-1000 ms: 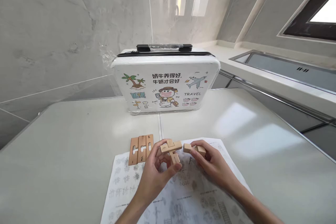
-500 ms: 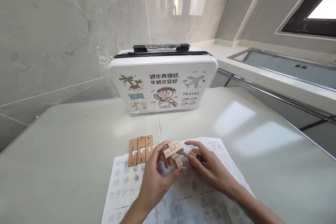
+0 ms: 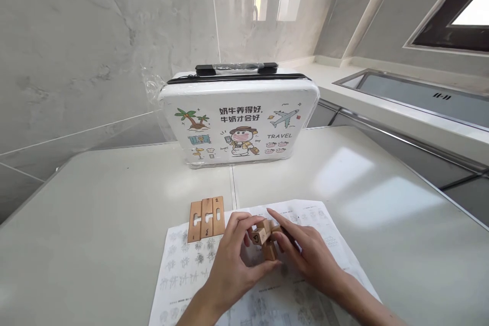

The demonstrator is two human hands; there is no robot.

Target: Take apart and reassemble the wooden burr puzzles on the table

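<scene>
- The left hand (image 3: 234,261) is gripping a wooden block cluster (image 3: 260,236) above the printed sheet (image 3: 198,293).
- The right hand (image 3: 315,254) is grasping a partly hidden block (image 3: 277,229) against it.
- Good joining is probably requiring square alignment, gentle pressure.

The window (image 3: 476,11) is overexposed, glare patches the tabletop (image 3: 344,170), and the printed paper (image 3: 183,265) looks blurred.

Grey tiled walls (image 3: 114,46) hold a dark-framed window (image 3: 473,16).
</scene>
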